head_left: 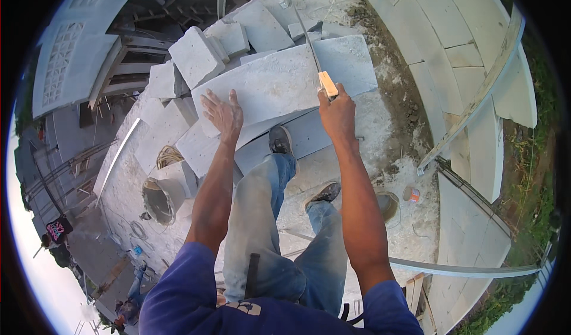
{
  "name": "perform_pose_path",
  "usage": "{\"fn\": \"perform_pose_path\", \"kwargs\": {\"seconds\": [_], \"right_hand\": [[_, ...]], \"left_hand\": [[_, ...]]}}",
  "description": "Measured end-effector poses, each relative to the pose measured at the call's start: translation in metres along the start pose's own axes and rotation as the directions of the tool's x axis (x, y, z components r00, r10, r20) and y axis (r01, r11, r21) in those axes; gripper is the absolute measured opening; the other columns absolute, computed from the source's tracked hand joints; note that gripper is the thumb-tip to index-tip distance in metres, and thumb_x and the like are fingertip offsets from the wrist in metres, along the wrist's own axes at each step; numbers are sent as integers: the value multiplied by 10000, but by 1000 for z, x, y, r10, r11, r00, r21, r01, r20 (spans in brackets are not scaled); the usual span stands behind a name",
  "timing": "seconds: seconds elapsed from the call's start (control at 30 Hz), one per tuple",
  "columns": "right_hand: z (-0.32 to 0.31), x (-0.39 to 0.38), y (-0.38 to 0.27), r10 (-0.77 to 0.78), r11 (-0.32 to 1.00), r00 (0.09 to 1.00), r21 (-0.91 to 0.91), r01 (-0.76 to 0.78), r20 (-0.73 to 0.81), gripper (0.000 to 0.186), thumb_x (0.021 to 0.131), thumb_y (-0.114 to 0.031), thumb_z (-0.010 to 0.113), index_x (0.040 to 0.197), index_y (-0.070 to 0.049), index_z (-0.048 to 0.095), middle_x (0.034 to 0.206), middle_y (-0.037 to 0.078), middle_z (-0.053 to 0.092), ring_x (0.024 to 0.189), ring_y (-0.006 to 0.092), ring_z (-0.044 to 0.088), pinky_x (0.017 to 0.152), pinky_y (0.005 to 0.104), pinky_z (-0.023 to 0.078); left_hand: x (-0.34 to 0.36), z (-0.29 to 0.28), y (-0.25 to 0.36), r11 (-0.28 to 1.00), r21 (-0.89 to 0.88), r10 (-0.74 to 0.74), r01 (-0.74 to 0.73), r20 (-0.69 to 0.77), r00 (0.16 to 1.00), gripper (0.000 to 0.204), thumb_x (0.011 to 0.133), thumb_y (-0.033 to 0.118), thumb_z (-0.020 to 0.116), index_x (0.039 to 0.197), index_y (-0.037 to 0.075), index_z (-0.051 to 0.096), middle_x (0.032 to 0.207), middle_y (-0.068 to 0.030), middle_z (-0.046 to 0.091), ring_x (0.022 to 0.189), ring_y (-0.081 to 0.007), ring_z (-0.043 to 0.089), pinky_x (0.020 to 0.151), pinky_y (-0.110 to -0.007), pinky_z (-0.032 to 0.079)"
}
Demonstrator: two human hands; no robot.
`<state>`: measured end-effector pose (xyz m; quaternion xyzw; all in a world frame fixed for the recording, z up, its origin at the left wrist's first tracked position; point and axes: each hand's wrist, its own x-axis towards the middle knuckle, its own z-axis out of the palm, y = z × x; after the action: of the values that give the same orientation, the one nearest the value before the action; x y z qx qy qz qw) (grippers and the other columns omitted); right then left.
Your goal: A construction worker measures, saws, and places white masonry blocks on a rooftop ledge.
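Observation:
A long pale grey concrete block (270,82) lies across other blocks in front of me. My left hand (223,114) is open on its left part, with the fingers spread. My right hand (337,115) is closed around the light wooden handle of a handsaw (326,83). The narrow blade points away from me, across the block toward its right end. Where it crosses, the face to its right looks bluer; how deep the blade sits in the block I cannot tell. My left shoe (280,140) is close to the block's near edge.
Several more pale blocks (196,55) are heaped beyond and to the left. A dusty bucket (159,199) and coiled rope (169,156) stand at left, a small tub (411,194) at right. A block wall (440,49) with a metal rail (476,106) curves along the right. People are far down left.

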<state>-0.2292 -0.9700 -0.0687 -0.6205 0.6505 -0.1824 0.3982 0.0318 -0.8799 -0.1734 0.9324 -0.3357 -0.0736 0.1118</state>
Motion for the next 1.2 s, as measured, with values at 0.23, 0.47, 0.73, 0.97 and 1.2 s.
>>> {"fn": "perform_pose_path", "kwargs": {"seconds": [0.23, 0.47, 0.73, 0.97, 1.2], "right_hand": [[-39, -128, -36, 277, 959, 952, 34, -283, 130, 269, 915, -178, 638, 1037, 50, 564, 722, 233, 637, 715, 407, 668, 632, 424, 508], [-41, -81, -53, 256, 967, 966, -5, -256, 25, 290, 912, -172, 624, 1028, 89, 571, 809, 257, 664, 773, 392, 689, 673, 429, 518], [-11, 23, -81, 181, 974, 970, -164, -155, 164, 337, 899, -201, 622, 1025, 108, 575, 900, 335, 652, 889, 466, 665, 752, 503, 536], [-88, -103, -96, 362, 930, 924, -121, -348, 125, 363, 907, -191, 627, 1112, 101, 562, 799, 265, 658, 784, 417, 690, 658, 450, 521], [-13, 59, -72, 249, 958, 951, -189, -214, 182, 345, 880, -195, 641, 1026, 113, 586, 910, 339, 654, 911, 485, 649, 779, 476, 544]], "left_hand": [[-4, 41, 73, 991, -40, 130, -131, -26, 991, 830, 966, 566, 409, 1529, 0, 181, 1591, -262, 84, 1491, -389, 6, 1195, -535, -3], [-2, 39, 102, 995, -11, 99, -99, -3, 995, 825, 957, 566, 412, 1535, 23, 183, 1607, -220, 54, 1497, -365, -31, 1203, -518, -20], [-15, 37, 91, 997, 22, 68, -70, 66, 995, 833, 952, 555, 437, 1539, 30, 163, 1605, -222, 60, 1499, -356, -29, 1205, -510, -24], [-2, 32, 104, 997, 4, 72, -72, 55, 996, 846, 947, 560, 431, 1545, 38, 139, 1609, -213, 50, 1500, -350, -44, 1204, -517, -33], [-33, 42, 110, 997, -41, 76, -71, 150, 986, 842, 945, 556, 437, 1543, 44, 137, 1608, -207, 62, 1499, -351, -42, 1204, -512, -37]]}}
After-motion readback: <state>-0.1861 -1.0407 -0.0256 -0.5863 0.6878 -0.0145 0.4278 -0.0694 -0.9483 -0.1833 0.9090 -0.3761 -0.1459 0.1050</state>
